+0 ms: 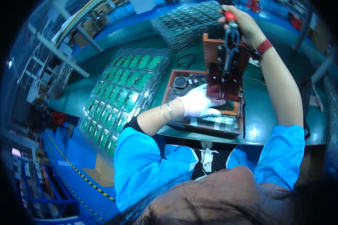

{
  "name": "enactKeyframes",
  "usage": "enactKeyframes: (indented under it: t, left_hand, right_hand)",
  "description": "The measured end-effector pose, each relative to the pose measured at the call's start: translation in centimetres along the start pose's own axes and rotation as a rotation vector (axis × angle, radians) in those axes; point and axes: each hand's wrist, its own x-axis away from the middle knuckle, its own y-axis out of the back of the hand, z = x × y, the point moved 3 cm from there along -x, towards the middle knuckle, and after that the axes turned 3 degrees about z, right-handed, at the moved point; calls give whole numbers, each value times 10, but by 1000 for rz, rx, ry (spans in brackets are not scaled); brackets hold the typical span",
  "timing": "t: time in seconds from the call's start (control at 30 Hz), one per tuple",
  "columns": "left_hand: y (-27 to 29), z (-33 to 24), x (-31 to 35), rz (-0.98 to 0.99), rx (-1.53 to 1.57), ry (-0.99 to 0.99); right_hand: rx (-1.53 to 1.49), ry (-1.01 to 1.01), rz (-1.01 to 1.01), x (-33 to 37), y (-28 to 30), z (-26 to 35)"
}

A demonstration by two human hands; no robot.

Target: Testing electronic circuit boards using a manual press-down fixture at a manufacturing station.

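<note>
My left hand (196,102), in a white glove, lies over an orange-framed test fixture (171,85). Its fingers are stretched out toward a green circuit board (227,106), and some fingertips pass beneath the dark red press plate (224,92), so their exact contact is hidden. My right hand (241,23), bare with a red wristband, is raised at the back and wrapped round the red-handled lever (230,16) of a toggle clamp (232,39). This clamp is mounted on the fixture's upright orange bracket (210,48).
Left of the fixture, a clear plastic tray (158,73) bears rows of green circuit boards. More stacked trays (168,37) stand at the back of the green table (264,112). A black cable (186,60) lies behind the fixture. Metal frame posts (82,67) rise at the left.
</note>
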Motion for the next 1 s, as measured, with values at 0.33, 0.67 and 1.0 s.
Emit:
enactKeyframes:
  t: [0.33,0.67,1.0]
  left_hand:
    - [-4,4,-15,-39,76,-108]
    - [6,4,14,-63,216,-50]
    - [2,-11,22,-69,121,-44]
  right_hand:
    - [-77,-4,140,-28,36,-19]
    - [-44,10,126,-22,29,-15]
    - [-61,57,133,-20,35,-19]
